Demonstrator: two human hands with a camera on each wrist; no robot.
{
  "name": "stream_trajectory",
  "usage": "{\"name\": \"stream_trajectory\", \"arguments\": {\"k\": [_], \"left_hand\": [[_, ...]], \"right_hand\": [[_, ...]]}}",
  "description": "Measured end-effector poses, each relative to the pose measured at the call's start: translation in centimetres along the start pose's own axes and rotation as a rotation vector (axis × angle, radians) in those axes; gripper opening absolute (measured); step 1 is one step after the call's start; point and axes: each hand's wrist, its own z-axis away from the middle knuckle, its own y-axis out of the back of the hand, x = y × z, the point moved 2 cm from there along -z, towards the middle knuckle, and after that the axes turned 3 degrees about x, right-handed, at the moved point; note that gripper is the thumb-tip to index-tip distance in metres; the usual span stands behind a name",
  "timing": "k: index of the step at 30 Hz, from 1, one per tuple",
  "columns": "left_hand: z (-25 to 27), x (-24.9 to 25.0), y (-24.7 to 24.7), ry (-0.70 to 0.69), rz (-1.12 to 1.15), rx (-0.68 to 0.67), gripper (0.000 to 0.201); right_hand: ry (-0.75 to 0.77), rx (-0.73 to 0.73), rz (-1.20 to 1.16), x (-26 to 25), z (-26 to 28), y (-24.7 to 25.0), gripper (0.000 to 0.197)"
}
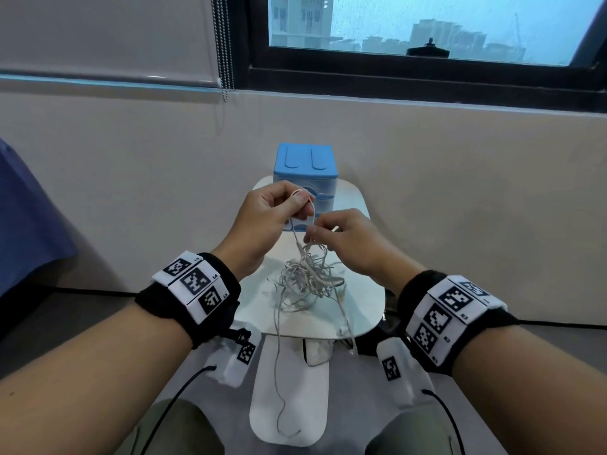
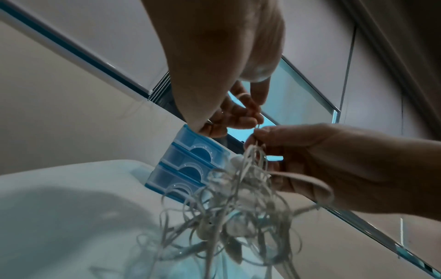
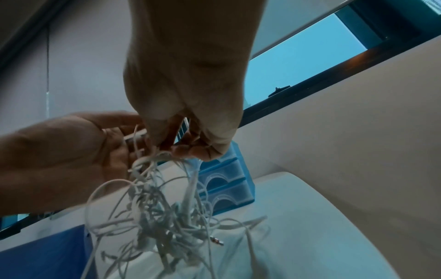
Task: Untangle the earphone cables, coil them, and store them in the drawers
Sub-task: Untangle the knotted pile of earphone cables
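Left hand [image 1: 262, 221] and right hand [image 1: 345, 238] both pinch the tangled earphone cables [image 1: 305, 277] above the worktop [image 1: 368, 297], before the blue drawers [image 1: 305, 165] at its far edge.

Tangled cables [image 1: 307, 277] fill the table [image 1: 364, 300] before the drawers [image 1: 305, 174].

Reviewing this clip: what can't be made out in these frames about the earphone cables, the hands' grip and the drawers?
- Number of earphone cables: all views, strands overlap in one tangle.
- Contents of the blue drawer unit: head view, hands cover the fronts; wrist views, fronts are only translucent.
- Left hand pinch point: left wrist view, palm blocks it.
- Right hand fingertips: right wrist view, palm and cables hide them.
- Dangling cable's far end: head view, too thin.
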Motion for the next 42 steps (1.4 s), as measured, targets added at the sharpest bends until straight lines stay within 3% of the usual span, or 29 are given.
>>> {"name": "stream_trajectory", "arguments": {"k": [2, 5, 8, 12, 16, 19, 21, 24, 26, 28, 33, 36, 38, 40, 42], "left_hand": [[0.0, -0.3, 0.1, 0.083, 0.047, -0.025, 0.007], [0.4, -1.2, 0.0, 0.194, -0.016, -0.128, 0.015], [0.9, -1.6, -0.2, 0.172, -0.082, -0.205, 0.008], [0.3, -1.6, 0.1, 0.114, -0.136, -0.213, 0.014], [-0.2, -1.6, 0.9, 0.061, -0.329, -0.277, 0.010], [-0.1, -1.8, 1.2, 0.109, -0.381, -0.343, 0.007], [0.0, -1.6, 1.0, 0.122, -0.278, -0.293, 0.015], [-0.7, -1.3, 0.4, 0.037, -0.163, -0.140, 0.026], [-1.0, -1.1, 0.1, 0.006, -0.128, -0.089, 0.023], [-0.9, -1.1, -0.2, 0.014, -0.095, -0.131, 0.016], [0.2, -1.5, -0.5, 0.058, -0.132, -0.322, 0.018], [0.9, -2.0, -0.3, 0.087, -0.179, -0.396, 0.021], [0.9, -2.2, -0.1, 0.100, -0.194, -0.354, 0.027], [0.4, -2.4, 0.2, 0.117, -0.187, -0.268, 0.029], [0.0, -2.4, 0.5, 0.136, -0.165, -0.229, 0.027]], "right_hand": [[0.037, 0.072, 0.028, -0.9, -0.8, 0.1, 0.025], [0.123, 0.195, 0.041, -2.6, -1.7, 0.6, 0.024], [0.231, 0.259, 0.088, -4.8, -1.8, 1.5, 0.018], [0.375, 0.373, 0.114, -6.5, -1.9, 2.0, 0.015], [0.461, 0.473, 0.120, -7.0, -1.9, 2.4, 0.016], [0.537, 0.580, 0.171, -6.9, -1.9, 2.9, 0.017], [0.581, 0.556, 0.235, -7.0, -2.0, 2.9, 0.014], [0.609, 0.393, 0.345, -6.6, -2.3, 2.3, 0.009], [0.619, 0.296, 0.421, -6.3, -2.4, 1.9, 0.007], [0.617, 0.259, 0.591, -6.2, -2.4, 1.9, 0.004], [0.711, 0.361, 0.950, -7.3, -2.3, 3.3, 0.017], [0.636, 0.480, 1.040, -7.6, -2.8, 5.0, 0.044], [0.505, 0.474, 1.061, -7.3, -2.9, 5.7, 0.064], [0.337, 0.351, 1.033, -6.0, -3.0, 5.8, 0.074], [0.173, 0.114, 0.864, -4.3, -2.9, 5.5, 0.074]]}}
